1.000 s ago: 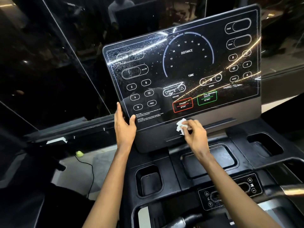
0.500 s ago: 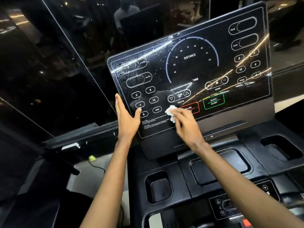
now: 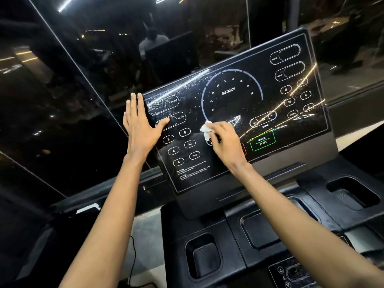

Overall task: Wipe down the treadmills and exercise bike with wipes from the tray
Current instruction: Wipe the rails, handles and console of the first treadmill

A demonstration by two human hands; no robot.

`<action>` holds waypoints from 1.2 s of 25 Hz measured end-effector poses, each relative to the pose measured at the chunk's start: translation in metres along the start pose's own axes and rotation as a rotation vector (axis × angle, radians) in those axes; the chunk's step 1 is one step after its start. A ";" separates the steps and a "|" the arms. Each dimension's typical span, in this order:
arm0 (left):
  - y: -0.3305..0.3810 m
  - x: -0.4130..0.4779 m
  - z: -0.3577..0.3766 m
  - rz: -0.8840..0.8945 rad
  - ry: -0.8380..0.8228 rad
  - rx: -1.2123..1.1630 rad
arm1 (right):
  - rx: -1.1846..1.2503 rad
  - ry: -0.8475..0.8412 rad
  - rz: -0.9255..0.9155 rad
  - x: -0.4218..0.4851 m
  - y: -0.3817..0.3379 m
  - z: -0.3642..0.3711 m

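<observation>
White crumpled wipe (image 3: 206,132) is pinched in the fingertips of the right hand (image 3: 225,145) and pressed against the glossy black treadmill console panel (image 3: 295,129). Well apart to its left, the left hand (image 3: 141,129) lies flat with straight fingers over the panel's edge, thumb on the glass. A green-outlined quick start button (image 3: 262,140) glows just right of the right hand. A black moulded cup holder (image 3: 202,255) sits below, between the forearms.

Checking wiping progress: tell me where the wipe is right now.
In the head view, the wipe is pinched in the right hand against the treadmill console, left of centre, between the 8 button and the TIME label.
</observation>
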State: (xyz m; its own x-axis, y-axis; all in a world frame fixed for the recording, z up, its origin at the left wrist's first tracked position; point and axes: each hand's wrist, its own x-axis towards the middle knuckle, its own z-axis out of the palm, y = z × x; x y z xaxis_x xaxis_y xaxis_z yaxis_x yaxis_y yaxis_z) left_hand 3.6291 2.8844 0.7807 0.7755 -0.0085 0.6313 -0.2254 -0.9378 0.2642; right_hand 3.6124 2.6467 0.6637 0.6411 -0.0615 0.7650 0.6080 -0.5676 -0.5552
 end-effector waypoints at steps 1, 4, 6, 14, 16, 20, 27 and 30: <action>0.000 0.002 -0.002 0.009 -0.006 0.015 | 0.001 0.003 -0.011 0.005 -0.008 0.005; -0.002 0.003 -0.006 0.042 -0.003 0.041 | -0.027 -0.092 -0.203 0.014 -0.025 0.023; -0.004 0.004 -0.008 0.054 -0.009 0.045 | -0.017 -0.015 -0.150 0.032 -0.025 0.023; -0.009 0.011 -0.013 0.092 -0.032 0.079 | -0.011 0.012 -0.060 0.077 -0.044 0.021; -0.011 0.013 -0.013 0.093 -0.027 0.112 | -0.011 0.030 0.002 0.094 -0.051 0.023; -0.009 0.013 -0.013 0.089 -0.044 0.137 | -0.252 -0.136 -0.146 0.084 -0.070 0.050; -0.010 0.013 -0.018 0.099 -0.043 0.152 | -0.299 -0.202 -0.054 0.076 -0.071 0.059; -0.010 0.013 -0.018 0.097 -0.054 0.145 | -0.390 -0.209 -0.106 0.057 -0.055 0.052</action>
State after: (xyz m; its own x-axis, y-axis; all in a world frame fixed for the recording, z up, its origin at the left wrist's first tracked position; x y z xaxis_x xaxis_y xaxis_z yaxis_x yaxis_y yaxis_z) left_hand 3.6306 2.8994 0.7991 0.7860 -0.1163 0.6072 -0.2161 -0.9719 0.0936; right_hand 3.6397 2.7171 0.7212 0.6903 0.1581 0.7061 0.4793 -0.8309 -0.2826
